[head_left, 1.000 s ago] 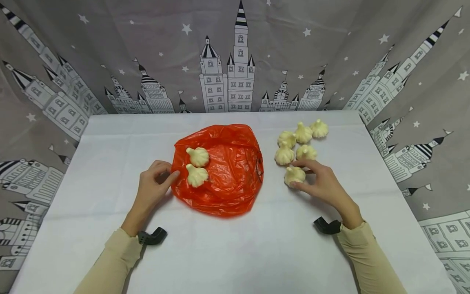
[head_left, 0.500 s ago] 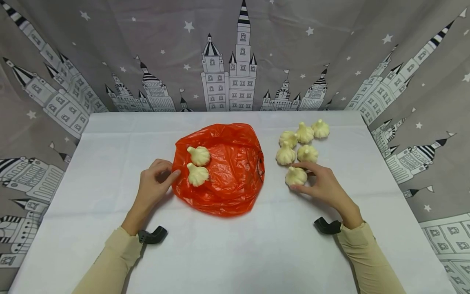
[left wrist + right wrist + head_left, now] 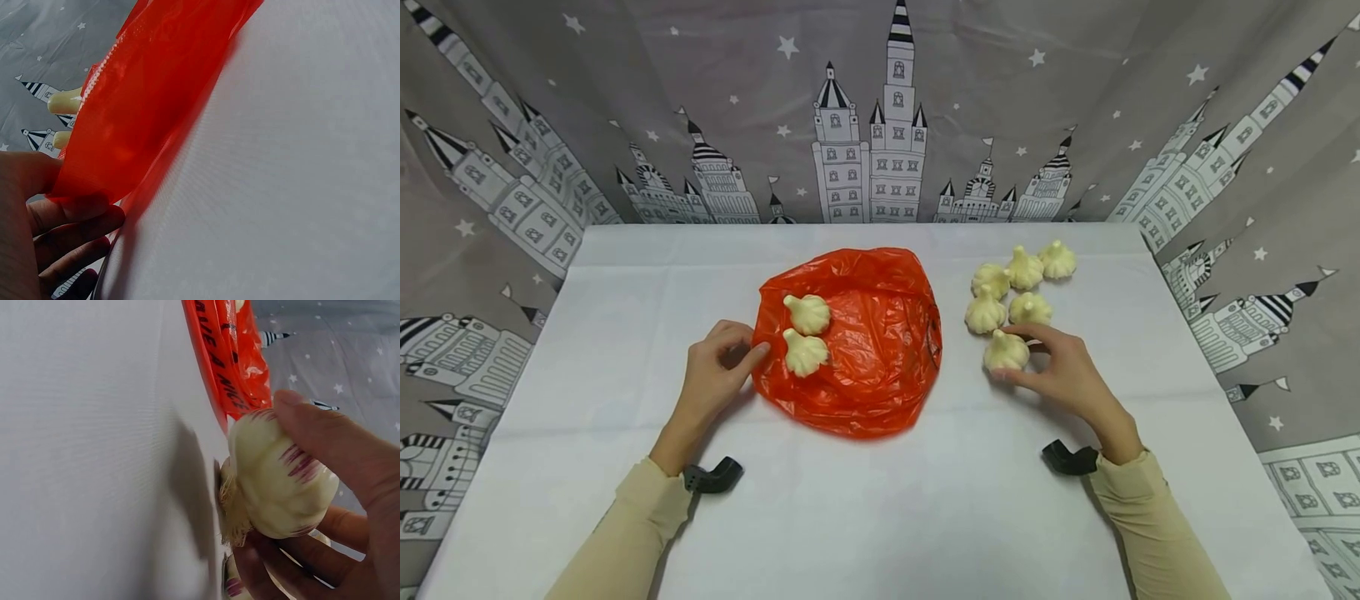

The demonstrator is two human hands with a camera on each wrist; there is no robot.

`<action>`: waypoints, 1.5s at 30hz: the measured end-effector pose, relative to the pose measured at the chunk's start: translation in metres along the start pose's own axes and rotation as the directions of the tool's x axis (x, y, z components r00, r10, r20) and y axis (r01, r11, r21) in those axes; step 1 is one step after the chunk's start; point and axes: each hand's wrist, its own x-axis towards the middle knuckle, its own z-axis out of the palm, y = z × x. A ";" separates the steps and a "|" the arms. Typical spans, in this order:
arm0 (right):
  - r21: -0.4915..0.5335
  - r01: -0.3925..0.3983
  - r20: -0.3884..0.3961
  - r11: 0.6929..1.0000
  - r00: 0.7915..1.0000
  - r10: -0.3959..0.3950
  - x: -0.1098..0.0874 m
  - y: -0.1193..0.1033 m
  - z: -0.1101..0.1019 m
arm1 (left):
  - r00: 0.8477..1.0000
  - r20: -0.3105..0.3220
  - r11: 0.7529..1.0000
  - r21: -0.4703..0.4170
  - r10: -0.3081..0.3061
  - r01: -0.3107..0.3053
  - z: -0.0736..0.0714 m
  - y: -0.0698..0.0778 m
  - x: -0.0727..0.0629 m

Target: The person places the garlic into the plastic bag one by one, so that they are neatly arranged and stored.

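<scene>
A red plastic bag [image 3: 880, 350] lies flattened on the white table, with two garlic bulbs [image 3: 807, 355] on its left part. At the bag's left edge, my left hand [image 3: 718, 367] pinches the plastic between thumb and fingers; the left wrist view shows the edge of the bag [image 3: 144, 106] lifted into a fold. My right hand [image 3: 1063, 371] holds another garlic bulb [image 3: 1006, 352] to the right of the bag. Close up, this garlic bulb [image 3: 281, 478] is pale with purple streaks, its root tuft facing the table, my thumb on one side and fingers on the other.
Several more garlic bulbs [image 3: 985, 313] sit grouped just beyond my right hand, towards the table's back right. White cloth covers the table [image 3: 880, 517]. A grey curtain [image 3: 737, 67] printed with castles and stars hangs behind and around it.
The bulb in my right hand has risen slightly, its stem now pointing up more. My left hand keeps its pinch on the bag. The whole head view has drifted a little.
</scene>
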 end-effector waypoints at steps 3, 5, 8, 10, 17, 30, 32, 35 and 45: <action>0.002 0.011 -0.007 1.000 1.000 -0.011 0.003 -0.003 0.000 | 1.000 -0.007 1.000 0.003 -0.005 0.006 0.001 -0.001 0.000; 0.009 0.015 -0.011 1.000 1.000 -0.015 0.004 -0.004 0.001 | 1.000 -0.011 1.000 0.008 -0.007 0.007 0.002 -0.001 -0.001; 0.018 0.012 -0.017 1.000 1.000 -0.011 0.006 -0.006 0.002 | 1.000 -0.012 1.000 0.011 -0.006 0.006 0.001 0.000 -0.002; 0.022 0.014 -0.027 1.000 1.000 -0.014 0.007 -0.009 0.003 | 1.000 -0.014 1.000 0.006 -0.002 0.002 0.001 0.000 -0.002; 0.014 0.056 -0.054 0.998 0.997 -0.056 0.017 -0.018 0.000 | 1.000 -0.008 1.000 0.000 -0.003 0.003 0.001 -0.001 0.000; 0.083 0.111 -0.032 0.990 0.994 -0.108 0.056 -0.046 0.003 | 1.000 -0.002 1.000 -0.009 -0.028 0.028 -0.001 0.001 0.000; 0.096 0.122 -0.031 0.988 0.992 -0.119 0.060 -0.048 0.007 | 1.000 -0.001 0.999 -0.017 -0.030 0.030 0.001 0.001 0.000; 0.105 0.123 -0.019 0.987 0.992 -0.122 0.063 -0.050 0.011 | 1.000 -0.001 0.999 -0.017 -0.030 0.030 0.002 0.001 -0.001; 0.107 0.125 0.007 0.986 0.992 -0.126 0.068 -0.059 0.024 | 1.000 0.002 1.000 -0.016 -0.020 0.020 -0.002 0.001 0.001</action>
